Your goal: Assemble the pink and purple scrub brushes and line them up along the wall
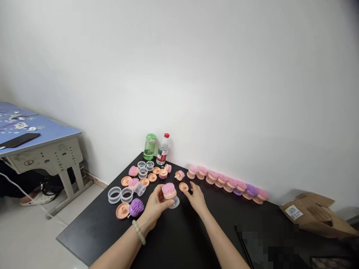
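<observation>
My left hand (156, 205) is closed around a scalp brush (168, 189) with pink bristles and a peach rim. A clear plastic ring (175, 203) shows under the brush. My right hand (196, 198) has thumb and forefinger spread beside a round peach cap (183, 186); the thumb tip is at its edge, and whether it grips the cap is unclear. Beyond the cap lies another pink brush head (180, 175) on its side. Left of my left hand are a purple brush head (136, 207), a larger peach cap (122, 211) and several clear rings (126, 194).
A row of brushes (221, 180), mostly pink, runs along the wall on the black table (179, 239). A green bottle (149, 147) and a red-capped water bottle (163, 149) stand at the back corner. Brown paper packaging (316, 215) lies at right. A blue-topped desk (42, 129) stands left.
</observation>
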### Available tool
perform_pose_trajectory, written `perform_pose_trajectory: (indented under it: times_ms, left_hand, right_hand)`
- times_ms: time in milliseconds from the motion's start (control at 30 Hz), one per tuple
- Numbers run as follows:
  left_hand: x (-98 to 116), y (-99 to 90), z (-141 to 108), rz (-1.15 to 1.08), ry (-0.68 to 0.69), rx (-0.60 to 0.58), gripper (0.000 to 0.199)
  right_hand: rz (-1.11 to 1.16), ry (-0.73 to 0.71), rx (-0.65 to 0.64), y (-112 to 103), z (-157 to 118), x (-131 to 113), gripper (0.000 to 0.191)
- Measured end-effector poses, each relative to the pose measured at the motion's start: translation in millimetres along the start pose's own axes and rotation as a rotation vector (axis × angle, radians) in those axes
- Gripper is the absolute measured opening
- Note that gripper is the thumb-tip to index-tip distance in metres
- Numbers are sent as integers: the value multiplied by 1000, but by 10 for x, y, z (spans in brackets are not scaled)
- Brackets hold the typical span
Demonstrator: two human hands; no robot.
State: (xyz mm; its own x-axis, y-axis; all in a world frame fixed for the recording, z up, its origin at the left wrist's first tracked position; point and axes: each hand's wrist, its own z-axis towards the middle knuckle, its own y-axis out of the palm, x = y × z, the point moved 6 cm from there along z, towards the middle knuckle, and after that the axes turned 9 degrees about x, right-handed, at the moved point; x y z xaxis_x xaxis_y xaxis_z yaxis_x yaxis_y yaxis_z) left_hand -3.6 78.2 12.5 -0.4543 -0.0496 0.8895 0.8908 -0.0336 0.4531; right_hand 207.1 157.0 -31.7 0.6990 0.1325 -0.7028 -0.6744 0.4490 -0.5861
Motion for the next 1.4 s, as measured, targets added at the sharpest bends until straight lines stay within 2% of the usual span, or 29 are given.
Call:
perform_pose_trajectory:
  times_ms: [133,267,400,567,667,733,967,1267,1400]
  left_hand:
    - [-47,3,-10,-50,-31,-6,52]
    - [-110,-1,-20,-59,-75,-20,56]
    - [-162,-6,-31,-79,-104,-10,64]
    - [-259,62,-71,-83,-166,-57,62]
    - [-317,101,-102,-4,-180,-95,59]
    - [-351,129,-126,56,-186,-132,59]
    - [-334,196,-183,134,-186,-197,59]
    - [-219,225,-233,100,-203,-222,59]
    - [-196,255,-260,25,-261,-252,56]
  right_hand:
    - [-71,-23,7,121,53,-61,30]
    - [-75,-57,1,67,-4,-108,12]
    - [-13,-73,1,-144,-208,-111,27]
    - [100,-118,-43,-420,-765,-257,42]
    - [156,-135,-40,-521,-1033,-394,43]
    - [169,-172,-20,-568,-1119,-477,42]
    - [91,-386,58,-693,-1206,-634,48]
    - [95,-358,100,-715,-1254,-666,41]
    - [114,-327,130,-771,-1228,-704,34]
